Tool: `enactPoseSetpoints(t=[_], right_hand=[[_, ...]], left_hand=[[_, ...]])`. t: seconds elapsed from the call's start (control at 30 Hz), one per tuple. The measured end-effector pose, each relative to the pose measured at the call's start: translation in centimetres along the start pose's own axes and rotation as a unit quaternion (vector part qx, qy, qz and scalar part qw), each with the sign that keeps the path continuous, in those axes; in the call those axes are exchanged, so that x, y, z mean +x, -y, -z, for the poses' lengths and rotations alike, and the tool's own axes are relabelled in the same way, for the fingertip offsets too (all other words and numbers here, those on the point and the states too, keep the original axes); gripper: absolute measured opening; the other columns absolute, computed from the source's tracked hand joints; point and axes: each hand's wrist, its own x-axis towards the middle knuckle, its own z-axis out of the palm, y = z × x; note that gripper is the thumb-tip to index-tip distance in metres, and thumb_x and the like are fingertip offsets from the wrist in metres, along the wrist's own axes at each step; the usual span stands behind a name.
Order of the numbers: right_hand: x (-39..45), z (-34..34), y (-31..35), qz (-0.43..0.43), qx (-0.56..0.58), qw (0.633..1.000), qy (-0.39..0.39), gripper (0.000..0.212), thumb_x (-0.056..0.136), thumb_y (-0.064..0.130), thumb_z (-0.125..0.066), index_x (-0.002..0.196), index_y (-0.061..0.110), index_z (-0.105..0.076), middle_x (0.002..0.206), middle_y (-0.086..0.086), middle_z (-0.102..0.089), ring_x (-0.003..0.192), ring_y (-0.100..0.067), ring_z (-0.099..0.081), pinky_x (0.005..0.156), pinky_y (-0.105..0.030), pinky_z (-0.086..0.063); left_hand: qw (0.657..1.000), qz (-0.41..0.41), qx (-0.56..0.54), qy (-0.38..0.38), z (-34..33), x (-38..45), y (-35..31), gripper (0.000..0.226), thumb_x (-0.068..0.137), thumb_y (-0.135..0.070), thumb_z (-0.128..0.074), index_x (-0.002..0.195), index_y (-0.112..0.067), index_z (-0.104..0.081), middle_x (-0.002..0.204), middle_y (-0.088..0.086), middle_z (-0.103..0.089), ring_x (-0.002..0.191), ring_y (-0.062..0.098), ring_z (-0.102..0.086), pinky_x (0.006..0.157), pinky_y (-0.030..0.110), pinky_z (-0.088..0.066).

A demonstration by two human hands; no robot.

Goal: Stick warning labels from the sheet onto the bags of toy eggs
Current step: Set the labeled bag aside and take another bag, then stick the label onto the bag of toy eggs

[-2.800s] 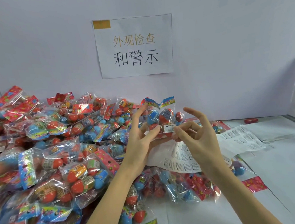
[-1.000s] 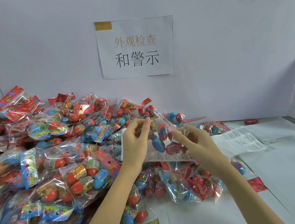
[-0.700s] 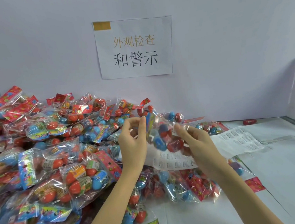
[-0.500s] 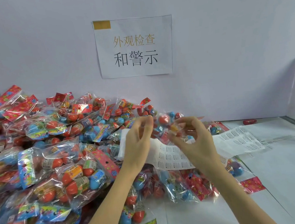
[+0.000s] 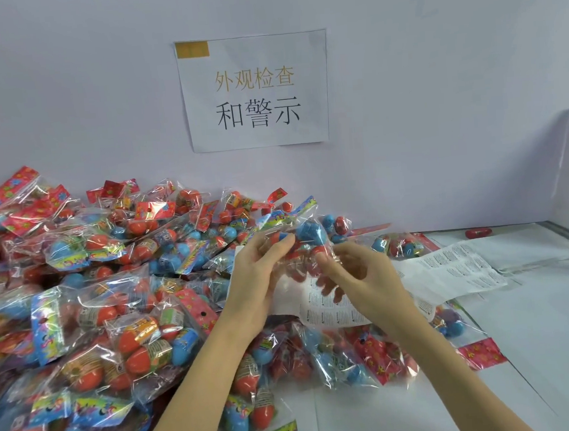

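Head view: left hand [image 5: 259, 279] and right hand [image 5: 364, 282] grip bag [image 5: 308, 244] mid-frame, fingers curled, above label sheet [image 5: 453, 271] on worktop [image 5: 544, 330].

Right hand [image 5: 357, 277] fingertips motion-blurred; grip on held bag [image 5: 308, 244] unclear. Label sheet [image 5: 446, 271] print too small to read; its left part hidden behind both hands. Bag pile [image 5: 87, 301], left of sheet, cut by left and bottom edges.
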Motion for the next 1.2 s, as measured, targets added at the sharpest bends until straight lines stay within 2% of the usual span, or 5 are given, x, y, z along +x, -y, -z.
enactPoseSetpoints(t=[0.3, 0.4, 0.5, 0.67, 1.2], right_hand=[[0.7, 4.1, 0.3, -0.078, 0.284, 0.956, -0.021, 0.027, 0.092, 0.034, -0.072, 0.088, 0.007, -0.073, 0.069, -0.004, -0.063, 0.059, -0.012, -0.056, 0.054, -0.018, -0.050], [0.5, 6.9, 1.3, -0.020, 0.666, 0.745, 0.041, 0.030, 0.096, 0.029, -0.068, 0.124, 0.018, -0.066, 0.087, 0.002, -0.069, 0.067, -0.005, -0.059, 0.059, -0.014, -0.053], [-0.3, 8.6, 1.9, 0.067, 0.816, 0.550, 0.166, 0.037, 0.107, 0.022, -0.054, 0.143, 0.027, -0.061, 0.105, -0.008, -0.075, 0.071, -0.018, -0.068, 0.060, -0.016, -0.049], [-0.2, 7.5, 1.5, -0.009, 0.804, 0.576, 0.145, 0.028, 0.106, 0.010, -0.055, 0.129, 0.014, -0.070, 0.086, -0.009, -0.074, 0.050, -0.021, -0.061, 0.047, -0.018, -0.043], [0.8, 4.2, -0.6, -0.137, 0.664, 0.718, 0.155, 0.027, 0.093, 0.016, -0.078, 0.118, 0.012, -0.073, 0.077, 0.005, -0.056, 0.057, -0.004, -0.040, 0.044, -0.015, -0.039]], left_hand=[[0.958, -0.148, 0.231, -0.078, -0.8, -0.9, 0.0, 0.051, 0.105, -0.055, -0.046, 0.145, -0.024, -0.056, 0.143, -0.005, -0.062, 0.134, 0.009, -0.056, 0.114, 0.027, -0.044], [0.823, -0.284, 0.446, -0.206, 0.1, -0.5, 0.4, 0.022, 0.106, -0.013, -0.059, 0.125, -0.012, -0.069, 0.131, 0.002, -0.065, 0.125, 0.019, -0.057, 0.110, 0.042, -0.047], [0.708, -0.109, 0.669, -0.196, 0.9, 0.1, 1.0, 0.030, 0.105, -0.022, -0.058, 0.133, -0.021, -0.066, 0.158, 0.016, -0.043, 0.150, 0.037, -0.032, 0.124, 0.056, -0.018], [0.648, 0.101, 0.754, -0.033, 2.7, 0.8, 2.4, 0.044, 0.110, -0.047, -0.034, 0.151, -0.037, -0.047, 0.172, 0.015, -0.017, 0.157, 0.035, -0.019, 0.127, 0.054, -0.011], [0.798, 0.053, 0.595, -0.079, 2.4, 1.2, 1.6, 0.021, 0.104, -0.031, -0.055, 0.118, -0.023, -0.067, 0.133, 0.012, -0.053, 0.116, 0.029, -0.054, 0.099, 0.040, -0.045]])
